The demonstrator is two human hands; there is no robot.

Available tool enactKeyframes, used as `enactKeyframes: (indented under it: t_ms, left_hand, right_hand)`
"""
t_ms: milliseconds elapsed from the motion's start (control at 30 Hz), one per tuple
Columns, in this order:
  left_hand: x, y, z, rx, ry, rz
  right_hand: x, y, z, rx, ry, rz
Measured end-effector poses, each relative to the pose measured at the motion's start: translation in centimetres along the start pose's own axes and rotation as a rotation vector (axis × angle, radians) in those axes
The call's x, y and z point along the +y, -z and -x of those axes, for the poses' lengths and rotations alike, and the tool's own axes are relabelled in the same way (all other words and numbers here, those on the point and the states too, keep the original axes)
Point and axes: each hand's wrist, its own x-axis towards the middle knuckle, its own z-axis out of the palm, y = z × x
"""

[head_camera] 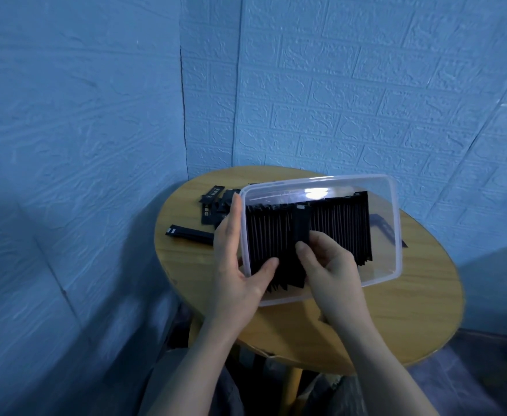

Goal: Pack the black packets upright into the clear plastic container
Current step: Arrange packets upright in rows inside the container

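Observation:
A clear plastic container (387, 205) is tilted up towards me over a round wooden table (366, 319). Inside it a long row of black packets (339, 226) stands on edge. My left hand (234, 262) grips the container's left rim, thumb inside against the packets. My right hand (327, 265) pinches one black packet (302, 223) that lies flat across the middle of the row. Several loose black packets (213, 205) lie on the table to the left of the container.
One long black packet (189, 233) lies alone near the table's left edge. Blue textured walls meet in a corner just behind the table. My knees are under the table's near edge.

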Motion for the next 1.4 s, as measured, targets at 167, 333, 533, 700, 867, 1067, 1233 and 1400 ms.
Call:
enactKeyframes:
  t_ms: [167,333,533,700,867,1067,1233,1400]
  left_hand:
    - [-0.1,0.1,0.0,0.002,-0.01,0.007]
    - [0.2,0.0,0.0,-0.002,0.007,-0.003]
    - [-0.1,0.0,0.0,0.003,0.0,0.01]
    - [-0.2,0.0,-0.3,0.002,-0.011,0.02]
    - [-0.2,0.3,-0.4,0.066,-0.176,-0.46]
    - [1.8,1.3,0.0,-0.071,-0.578,-1.039]
    - [2.4,2.0,-0.9,-0.174,-0.634,-1.149]
    - [2.3,2.9,-2.1,-0.135,-0.545,-1.095]
  right_hand:
    - [-0.2,0.0,-0.4,0.044,-0.003,0.044]
    - [-0.3,-0.2,0.1,0.049,0.056,0.22]
    - [0.6,0.8,1.1,-0.086,0.17,0.244]
    - [1.1,3.2,0.4,-0.327,0.325,0.478]
    - [1.8,3.8,0.1,-0.379,0.419,0.522]
    - [2.9,4.1,-0.1,-0.382,0.448,0.613]
    - [3.2,4.0,-0.1,-0.437,0.487,0.701]
    - [2.8,3.7,-0.5,-0.423,0.553,0.844]
